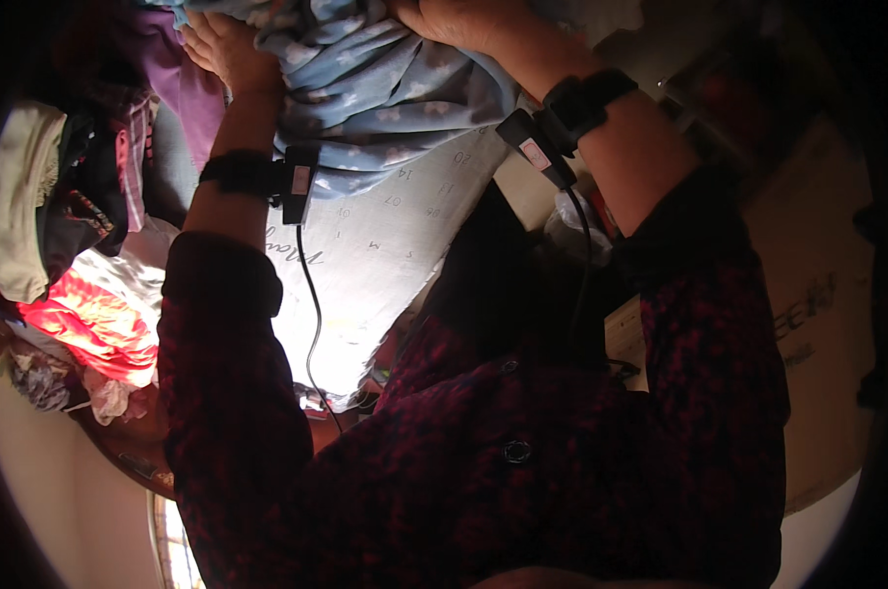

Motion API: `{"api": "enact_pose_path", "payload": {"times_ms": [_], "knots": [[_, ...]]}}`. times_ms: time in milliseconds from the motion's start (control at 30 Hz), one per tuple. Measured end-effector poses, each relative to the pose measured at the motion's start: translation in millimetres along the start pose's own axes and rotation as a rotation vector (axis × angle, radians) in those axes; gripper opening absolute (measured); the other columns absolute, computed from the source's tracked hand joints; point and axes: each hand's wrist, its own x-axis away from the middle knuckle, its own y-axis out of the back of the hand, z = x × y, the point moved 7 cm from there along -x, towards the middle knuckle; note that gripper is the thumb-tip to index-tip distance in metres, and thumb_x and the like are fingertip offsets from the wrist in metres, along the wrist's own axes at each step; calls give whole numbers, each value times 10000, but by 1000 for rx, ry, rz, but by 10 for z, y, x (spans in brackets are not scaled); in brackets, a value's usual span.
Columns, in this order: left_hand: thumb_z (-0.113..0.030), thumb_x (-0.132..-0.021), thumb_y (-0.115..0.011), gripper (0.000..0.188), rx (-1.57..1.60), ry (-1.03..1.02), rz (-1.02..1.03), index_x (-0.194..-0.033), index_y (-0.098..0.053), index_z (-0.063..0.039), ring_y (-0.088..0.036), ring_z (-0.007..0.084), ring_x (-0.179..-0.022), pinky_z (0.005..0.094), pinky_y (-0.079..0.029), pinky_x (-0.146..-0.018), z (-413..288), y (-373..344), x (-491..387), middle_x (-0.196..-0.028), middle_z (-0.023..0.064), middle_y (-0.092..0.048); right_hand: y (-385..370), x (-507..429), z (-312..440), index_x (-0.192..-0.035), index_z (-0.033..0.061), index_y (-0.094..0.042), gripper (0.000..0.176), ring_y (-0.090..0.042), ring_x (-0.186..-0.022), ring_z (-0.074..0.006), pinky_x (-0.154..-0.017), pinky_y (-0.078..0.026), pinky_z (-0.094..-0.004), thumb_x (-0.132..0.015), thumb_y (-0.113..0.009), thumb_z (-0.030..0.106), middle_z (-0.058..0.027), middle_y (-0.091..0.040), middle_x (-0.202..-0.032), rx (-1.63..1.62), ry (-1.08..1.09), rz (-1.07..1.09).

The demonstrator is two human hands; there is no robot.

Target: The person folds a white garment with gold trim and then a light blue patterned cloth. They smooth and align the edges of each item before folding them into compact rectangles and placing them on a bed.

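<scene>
A blue cloth with a pale printed pattern [385, 103] lies bunched in folds at the top of the view. My left hand [230, 55] rests at its left side, back of the hand up, between this cloth and a purple cloth [182, 81]. Whether its fingers pinch any fabric is hidden. At the cloth's upper right is my right hand [455, 18], its fingers partly cut off by the top edge of the picture. Beneath the blue cloth spreads a pale sheet printed with numbers and letters [370, 250], brightly lit at its near end.
Piled clothes lie on the left, among them a beige garment [20, 199] and a red cloth [98, 324]. A large cardboard box [819, 353] bearing writing stands on the right. Black cables [315, 309] hang from devices strapped to both wrists. A clear plastic bag [580, 228] sits near the right forearm.
</scene>
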Motion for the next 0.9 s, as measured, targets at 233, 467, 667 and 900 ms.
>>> {"api": "enact_pose_path", "payload": {"times_ms": [233, 467, 667, 900], "knots": [[-618, -782, -639, 962, 53, -29, -33, -1431, -308, 9, -238, 442, -1401, 546, -190, -1141, -278, 188, 6, -1503, 192, -318, 154, 59, -197, -1425, 103, -439, 624, -180, -1426, -392, -1168, -129, -503, -946, -482, 500, -203, -232, -1547, -259, 52, 26], [-572, -802, -636, 920, -3, -109, 6, -1433, -310, 13, -232, 441, -1405, 538, -181, -1146, -362, 156, 26, -1515, 190, -304, 262, 204, -408, -1286, 158, -599, 510, -467, -1258, -391, -1073, -347, -488, -861, -640, 436, -216, -475, -1392, -461, 106, -443], [-533, -819, -633, 885, -37, -225, -14, -1435, -313, 17, -227, 440, -1410, 530, -174, -1150, -249, 54, 0, -1525, 189, -293, 271, 388, -418, -1355, 182, -546, 550, -343, -1384, -367, -1136, -267, -483, -862, -661, 399, -170, -380, -1500, -590, 54, -466], [-487, -840, -629, 845, -139, -365, -127, -1438, -315, 21, -221, 439, -1415, 521, -165, -1155, -39, -136, -135, -1537, 188, -279, 298, 1367, 259, -1253, 154, -613, 528, -302, -1399, -381, -1127, -242, -543, -802, -697, 416, -192, -423, -1449, -267, 9, -405]]}}
